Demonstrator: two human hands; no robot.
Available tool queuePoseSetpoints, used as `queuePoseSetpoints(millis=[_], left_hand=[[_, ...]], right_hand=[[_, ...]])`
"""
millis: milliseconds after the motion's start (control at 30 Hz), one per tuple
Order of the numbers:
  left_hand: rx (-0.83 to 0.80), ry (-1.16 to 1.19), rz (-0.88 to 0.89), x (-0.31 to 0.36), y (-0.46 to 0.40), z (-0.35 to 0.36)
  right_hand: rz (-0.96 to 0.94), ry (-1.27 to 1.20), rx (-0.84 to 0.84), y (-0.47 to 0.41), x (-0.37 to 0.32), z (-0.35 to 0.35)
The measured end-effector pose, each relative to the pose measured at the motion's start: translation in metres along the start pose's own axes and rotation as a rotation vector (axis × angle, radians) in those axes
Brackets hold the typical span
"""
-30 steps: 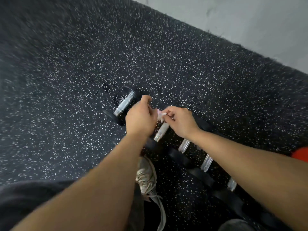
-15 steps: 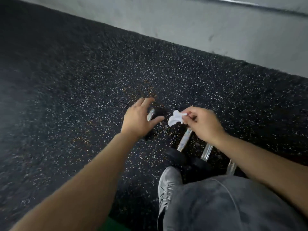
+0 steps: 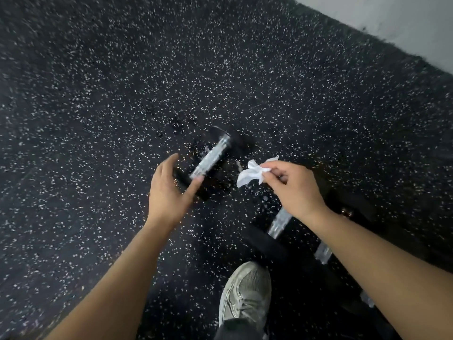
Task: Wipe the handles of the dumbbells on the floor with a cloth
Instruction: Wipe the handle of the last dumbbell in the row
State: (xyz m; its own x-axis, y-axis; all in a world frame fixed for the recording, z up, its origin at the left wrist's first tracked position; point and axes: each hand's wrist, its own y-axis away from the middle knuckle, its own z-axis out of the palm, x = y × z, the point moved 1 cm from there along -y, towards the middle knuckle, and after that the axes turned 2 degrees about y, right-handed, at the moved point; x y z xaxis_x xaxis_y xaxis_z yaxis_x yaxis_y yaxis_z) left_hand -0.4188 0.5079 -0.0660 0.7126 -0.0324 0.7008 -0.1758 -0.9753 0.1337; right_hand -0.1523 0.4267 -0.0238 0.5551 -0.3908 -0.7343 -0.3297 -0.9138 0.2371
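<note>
While the right hand [image 3: 293, 190] pinches a crumpled white cloth [image 3: 252, 174], the left hand [image 3: 169, 192] spreads open at nine o'clock of it, beside the nearest dumbbell's chrome handle [image 3: 212, 157].

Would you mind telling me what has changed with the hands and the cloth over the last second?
The left hand let go of the cloth and opened beside the end dumbbell. The right hand lifted the cloth off the handles. The cloth stays pinched in the right hand; the dumbbells stay on the floor.
</note>
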Motion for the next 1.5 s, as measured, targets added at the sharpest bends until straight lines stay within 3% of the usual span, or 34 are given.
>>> queuePoseSetpoints(millis=[367, 533, 800, 867, 967, 1033, 1100, 1167, 1367, 1500], left_hand=[[0.136, 0.205, -0.007, -0.007, 0.020, 0.024], [0.077, 0.246, -0.071, -0.004, 0.039, 0.038], [0.041, 0.271, -0.060, 0.000, 0.058, 0.052], [0.038, 0.292, -0.058, -0.001, 0.059, 0.051], [0.040, 0.332, -0.047, -0.003, 0.059, 0.051], [0.055, 0.360, -0.045, -0.003, 0.060, 0.052], [0.069, 0.367, -0.038, -0.002, 0.061, 0.052], [0.069, 0.360, -0.025, -0.001, 0.062, 0.052], [0.065, 0.331, 0.009, 0.001, 0.064, 0.052], [-0.004, 0.424, -0.126, 0.000, 0.067, 0.054]], right_hand=[[-0.040, -0.049, -0.019, -0.022, 0.016, 0.039], [-0.067, -0.097, 0.005, -0.028, 0.011, 0.049], [-0.024, 0.105, 0.101, -0.039, 0.014, 0.075], [-0.152, 0.080, 0.017, -0.030, 0.016, 0.081], [-0.354, 0.116, -0.252, -0.009, 0.015, 0.093], [-0.360, 0.106, -0.166, -0.010, 0.018, 0.089], [-0.239, 0.095, 0.090, -0.021, 0.024, 0.076], [-0.108, 0.151, 0.234, -0.029, 0.030, 0.065], [-0.329, 0.205, -0.212, -0.016, 0.022, 0.070], [-0.231, 0.255, 0.086, -0.027, 0.025, 0.057]])
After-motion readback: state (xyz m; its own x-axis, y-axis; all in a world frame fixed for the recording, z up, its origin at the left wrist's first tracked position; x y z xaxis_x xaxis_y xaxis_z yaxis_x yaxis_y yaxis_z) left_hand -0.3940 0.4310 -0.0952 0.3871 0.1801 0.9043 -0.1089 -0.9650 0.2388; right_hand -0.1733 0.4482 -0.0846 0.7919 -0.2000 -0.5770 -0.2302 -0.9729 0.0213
